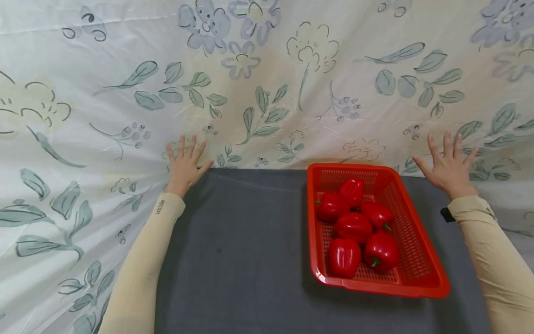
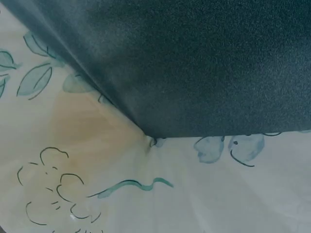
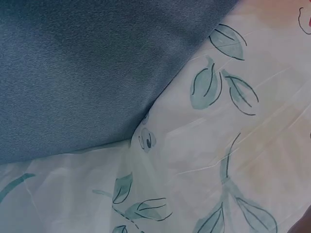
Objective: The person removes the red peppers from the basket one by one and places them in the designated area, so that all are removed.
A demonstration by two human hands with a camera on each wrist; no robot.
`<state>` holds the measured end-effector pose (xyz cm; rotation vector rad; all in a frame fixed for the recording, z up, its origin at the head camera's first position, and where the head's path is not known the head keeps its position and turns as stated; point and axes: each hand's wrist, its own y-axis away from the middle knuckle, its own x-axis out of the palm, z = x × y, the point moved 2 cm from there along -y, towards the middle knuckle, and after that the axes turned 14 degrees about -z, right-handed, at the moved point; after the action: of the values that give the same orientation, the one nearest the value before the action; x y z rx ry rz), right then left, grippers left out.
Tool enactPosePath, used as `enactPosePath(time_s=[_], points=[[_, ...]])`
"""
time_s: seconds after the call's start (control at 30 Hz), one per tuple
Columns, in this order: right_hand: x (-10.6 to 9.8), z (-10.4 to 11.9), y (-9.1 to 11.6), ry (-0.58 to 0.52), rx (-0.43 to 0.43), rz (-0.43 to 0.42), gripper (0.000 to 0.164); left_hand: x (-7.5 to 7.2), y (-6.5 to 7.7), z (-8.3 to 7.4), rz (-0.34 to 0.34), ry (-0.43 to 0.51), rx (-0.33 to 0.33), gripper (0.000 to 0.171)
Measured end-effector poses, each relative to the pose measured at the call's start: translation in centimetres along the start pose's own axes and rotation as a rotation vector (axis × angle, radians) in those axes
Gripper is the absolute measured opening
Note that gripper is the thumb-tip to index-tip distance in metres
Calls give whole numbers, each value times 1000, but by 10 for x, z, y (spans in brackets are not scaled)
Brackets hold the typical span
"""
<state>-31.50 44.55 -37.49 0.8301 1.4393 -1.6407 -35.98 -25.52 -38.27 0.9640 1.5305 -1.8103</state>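
Observation:
Fingers spread, my left hand point(image 1: 183, 168) is held out over the far left corner of the grey table surface point(image 1: 233, 241), with nothing in it. On the other side my right hand point(image 1: 448, 168) is likewise spread and holds nothing, near the far right corner. Closest to the right hand stands a red plastic basket point(image 1: 421, 241) with slotted walls. Several glossy red bell peppers point(image 1: 353, 227) lie in it, some showing green stems. The left wrist view shows only the table corner and cloth; the right wrist view shows much the same, with a sliver of skin at its lower right edge.
A white cloth with leaf and flower prints point(image 1: 258, 93) hangs behind the table and along its left and right sides. Beige sleeves cover both forearms, and a small black device point(image 1: 448, 215) sits at the right wrist.

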Motion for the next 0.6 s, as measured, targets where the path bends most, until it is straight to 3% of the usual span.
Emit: enactPosePath(time_s=[0.37, 0.6], points=[[0, 9, 1, 24, 8, 24, 79, 1, -8, -2, 7, 4, 16, 71], [3, 9, 2, 33, 6, 12, 78, 4, -13, -11, 33, 35, 22, 71]])
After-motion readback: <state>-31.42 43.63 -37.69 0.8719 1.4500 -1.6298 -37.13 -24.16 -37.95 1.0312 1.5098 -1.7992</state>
